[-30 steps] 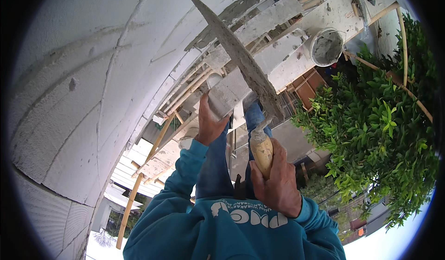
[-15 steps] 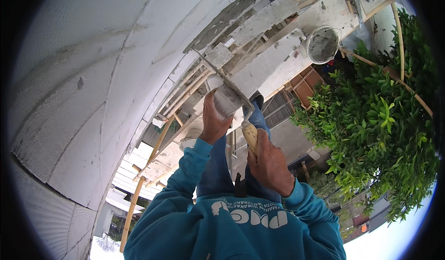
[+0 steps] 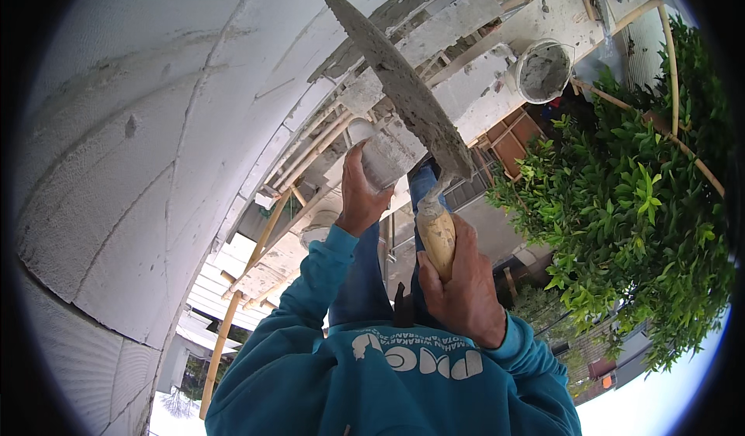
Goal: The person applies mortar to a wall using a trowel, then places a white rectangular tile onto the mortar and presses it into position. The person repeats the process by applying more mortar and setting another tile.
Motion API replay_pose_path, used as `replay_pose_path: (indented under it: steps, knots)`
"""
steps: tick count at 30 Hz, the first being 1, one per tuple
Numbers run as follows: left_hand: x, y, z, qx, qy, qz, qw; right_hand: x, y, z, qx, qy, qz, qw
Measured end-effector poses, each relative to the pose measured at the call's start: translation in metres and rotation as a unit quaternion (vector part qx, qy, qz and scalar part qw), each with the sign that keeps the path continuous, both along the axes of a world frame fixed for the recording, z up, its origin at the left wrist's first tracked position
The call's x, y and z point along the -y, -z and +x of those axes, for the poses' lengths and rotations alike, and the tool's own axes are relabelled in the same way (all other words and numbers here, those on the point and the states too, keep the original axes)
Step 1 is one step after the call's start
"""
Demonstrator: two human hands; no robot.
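My left hand [image 3: 363, 199] is closed around a pale grey block [image 3: 392, 155], its fingers along the near side. In my right hand [image 3: 466, 288] is a trowel, gripped by its worn wooden handle [image 3: 436, 238]. The long, pointed trowel blade [image 3: 400, 86] slants up and to the left, past the far right edge of the block. Grey mortar coats the face of the blade that shows. Whether the blade touches the block, I cannot tell.
A large pale wall [image 3: 132, 141] fills the left. Ahead lies a mortar-stained plank platform [image 3: 481, 86], bearing a white bucket [image 3: 545, 71] of mortar. Bamboo poles [image 3: 225, 350] frame the scaffold, high above lower ground. Leafy green branches [image 3: 628, 195] spread on the right.
The trowel blade has swung up and turned from edge-on to showing its mortar-covered face. My right hand has shifted slightly right and nearer me. The left hand and block have barely moved.
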State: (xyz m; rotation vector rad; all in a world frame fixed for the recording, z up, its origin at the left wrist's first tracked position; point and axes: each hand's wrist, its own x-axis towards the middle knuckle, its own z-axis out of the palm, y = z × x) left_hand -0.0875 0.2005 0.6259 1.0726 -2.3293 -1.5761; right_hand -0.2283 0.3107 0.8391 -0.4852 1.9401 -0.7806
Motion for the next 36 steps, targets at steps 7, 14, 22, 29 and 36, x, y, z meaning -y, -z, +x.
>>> replay_pose_path:
  steps: [7, 14, 22, 29, 36]
  knots:
    - [0.007, -0.004, -0.010, 0.021, 0.008, -0.026, 0.999, -0.003, 0.016, -0.001, 0.010, -0.036, 0.039, 0.999]
    - [0.003, -0.006, -0.002, 0.029, 0.003, -0.012, 0.999, -0.010, 0.032, 0.005, 0.002, -0.113, 0.078, 0.990]
    - [0.003, -0.008, -0.003, 0.032, 0.006, -0.017, 0.999, -0.014, 0.028, 0.010, -0.026, -0.069, 0.053, 0.996]
    - [0.003, -0.003, 0.000, 0.013, 0.001, -0.009, 1.000, 0.004, 0.001, -0.015, -0.094, 0.023, -0.039, 0.995]
    - [0.010, -0.006, -0.005, 0.026, 0.017, -0.041, 0.999, -0.020, 0.033, -0.048, 0.226, 0.282, -0.087, 0.928]
